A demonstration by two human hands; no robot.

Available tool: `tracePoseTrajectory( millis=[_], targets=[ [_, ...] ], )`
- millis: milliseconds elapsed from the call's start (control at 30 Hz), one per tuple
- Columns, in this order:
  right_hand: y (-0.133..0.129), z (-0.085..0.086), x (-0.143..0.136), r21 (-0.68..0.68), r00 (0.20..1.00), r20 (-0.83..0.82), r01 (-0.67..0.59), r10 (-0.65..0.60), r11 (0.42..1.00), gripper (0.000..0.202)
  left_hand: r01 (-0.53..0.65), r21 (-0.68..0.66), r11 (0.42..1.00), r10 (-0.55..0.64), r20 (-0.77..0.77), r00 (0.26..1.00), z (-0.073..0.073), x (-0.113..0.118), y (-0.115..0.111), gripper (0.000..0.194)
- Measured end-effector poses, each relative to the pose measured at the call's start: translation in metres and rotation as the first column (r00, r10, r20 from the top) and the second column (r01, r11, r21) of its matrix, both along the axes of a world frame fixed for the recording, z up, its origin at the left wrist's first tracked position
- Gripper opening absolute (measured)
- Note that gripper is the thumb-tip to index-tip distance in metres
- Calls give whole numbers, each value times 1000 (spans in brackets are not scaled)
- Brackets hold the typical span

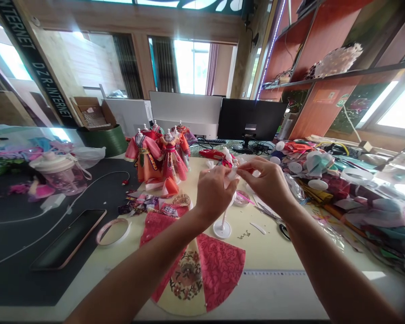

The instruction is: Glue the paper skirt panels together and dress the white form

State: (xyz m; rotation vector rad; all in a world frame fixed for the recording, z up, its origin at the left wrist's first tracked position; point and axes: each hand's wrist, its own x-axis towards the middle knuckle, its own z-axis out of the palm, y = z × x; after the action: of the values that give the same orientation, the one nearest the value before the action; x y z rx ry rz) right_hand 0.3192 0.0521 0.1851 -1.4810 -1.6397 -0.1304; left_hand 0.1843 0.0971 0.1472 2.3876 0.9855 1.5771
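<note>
A small white doll mannequin (227, 155) with white and red cloth about its top stands on a round white base (222, 229). My left hand (214, 189) is closed around its upper part, gripping pale sheer cloth. From the right, my right hand (265, 180) pinches the same pale cloth (234, 173) between thumb and fingers. Below my left forearm lies a red and cream skirt panel (222, 270) with a round floral print. Scissors (273, 216), a small white blade-like piece (258, 228) and tiny gold bits (244, 235) rest to the right of the base.
Several dressed mannequins (170, 155) stand behind on the left. A phone (69, 239), tape roll (113, 232) and pink jug (62, 173) are at left. Fabric piles (354, 189) crowd the right. A ruler (273, 272) lies in front; monitors (251, 119) stand behind.
</note>
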Motion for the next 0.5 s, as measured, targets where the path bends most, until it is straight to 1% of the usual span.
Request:
tracePoseTrajectory(
  millis=[167, 333, 500],
  targets=[
    [-4, 5, -3, -10, 998, 42, 49, -49, 999, 14, -37, 89, 995, 43, -57, 997, -2, 2, 0, 13],
    [-6, 12, -5, -63, 994, 65, 93, -89, 994, 16, -54, 157, 986, 74, -121, 990, -3, 4, -3, 14],
    [-9, 16, -5, -86, 993, 79, 92, -85, 992, 16, -47, 177, 983, 72, -135, 988, -3, 4, -5, 14]
  ],
)
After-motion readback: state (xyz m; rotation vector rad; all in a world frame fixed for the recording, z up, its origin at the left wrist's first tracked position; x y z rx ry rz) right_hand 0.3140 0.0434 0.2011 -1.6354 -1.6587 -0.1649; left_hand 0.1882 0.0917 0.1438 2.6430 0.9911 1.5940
